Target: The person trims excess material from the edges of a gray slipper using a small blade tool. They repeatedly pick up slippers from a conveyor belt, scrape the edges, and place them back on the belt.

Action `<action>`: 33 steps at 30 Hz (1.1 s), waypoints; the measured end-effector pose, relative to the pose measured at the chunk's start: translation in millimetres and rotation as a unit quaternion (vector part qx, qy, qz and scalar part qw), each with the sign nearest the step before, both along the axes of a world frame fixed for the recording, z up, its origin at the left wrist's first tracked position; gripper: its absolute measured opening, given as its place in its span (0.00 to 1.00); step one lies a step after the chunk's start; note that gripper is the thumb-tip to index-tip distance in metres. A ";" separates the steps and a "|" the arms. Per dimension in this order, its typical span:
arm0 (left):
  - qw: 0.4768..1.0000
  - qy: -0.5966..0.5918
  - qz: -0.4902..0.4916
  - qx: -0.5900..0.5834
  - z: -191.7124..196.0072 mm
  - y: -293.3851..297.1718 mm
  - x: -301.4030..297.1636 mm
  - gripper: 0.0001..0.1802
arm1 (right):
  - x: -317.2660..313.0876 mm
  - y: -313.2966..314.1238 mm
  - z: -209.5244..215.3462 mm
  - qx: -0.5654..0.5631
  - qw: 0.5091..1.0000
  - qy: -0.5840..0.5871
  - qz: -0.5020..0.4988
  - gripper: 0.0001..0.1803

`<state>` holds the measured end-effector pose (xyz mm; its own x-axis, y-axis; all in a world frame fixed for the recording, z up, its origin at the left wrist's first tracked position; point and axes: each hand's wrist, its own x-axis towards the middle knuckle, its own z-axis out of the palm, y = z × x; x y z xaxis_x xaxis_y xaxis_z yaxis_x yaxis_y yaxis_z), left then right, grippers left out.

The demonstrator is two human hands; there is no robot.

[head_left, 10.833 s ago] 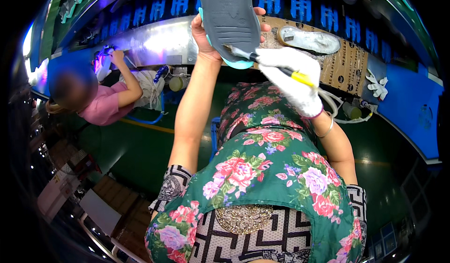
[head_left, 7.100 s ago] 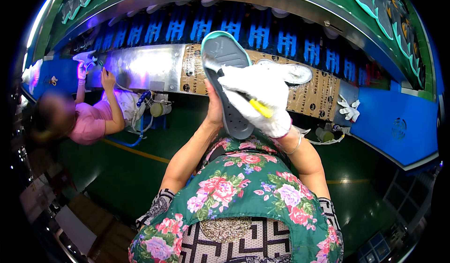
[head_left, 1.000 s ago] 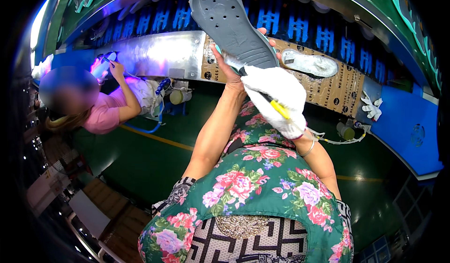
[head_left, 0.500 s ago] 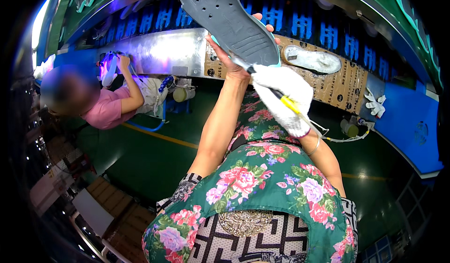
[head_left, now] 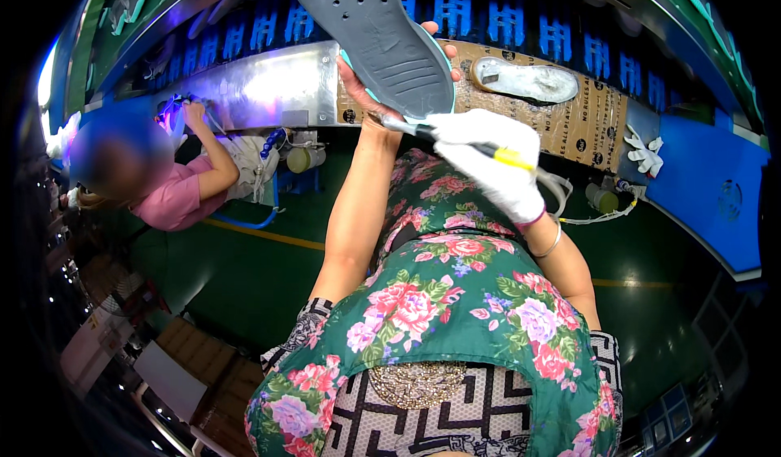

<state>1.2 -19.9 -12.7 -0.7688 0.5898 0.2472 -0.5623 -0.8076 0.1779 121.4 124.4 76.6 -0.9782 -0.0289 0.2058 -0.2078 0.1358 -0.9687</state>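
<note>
Grey sole (head_left: 382, 46) is lying in the left hand (head_left: 368, 103), whose fingers are gripping both edges; rightward, the gloved right hand (head_left: 492, 156) is clasping a brush (head_left: 419, 130) in its fingers; farther right, a whitish sole-shaped piece (head_left: 525, 80) is resting on the cardboard-covered desk (head_left: 590, 119).

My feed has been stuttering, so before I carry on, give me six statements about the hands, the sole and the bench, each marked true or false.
1. The left hand holds the gray sole. True.
2. The left hand wears a glove. False: it is bare.
3. The right hand, in a white glove, holds a brush. True.
4. The gray sole's round holes are at the end nearest the person's body. False: they are at the far end.
5. A whitish shoe-shaped piece lies on the cardboard. True.
6. The whitish shoe-shaped piece is left of the gray sole. False: it is to the right.
</note>
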 end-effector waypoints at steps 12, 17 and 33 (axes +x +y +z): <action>0.994 0.033 -0.102 0.006 -19.0 -14.7 -16.2 0.62 | 5.0 3.5 -4.3 0.050 0.997 -0.040 -0.048 0.14; 0.981 0.017 -0.184 -0.064 -4.5 -20.9 -23.7 0.61 | 3.5 -1.2 2.0 0.031 0.995 -0.047 0.082 0.10; 0.947 -0.001 -0.290 -0.140 17.9 -21.2 -26.1 0.43 | -0.8 0.3 11.5 0.180 0.980 0.065 0.058 0.14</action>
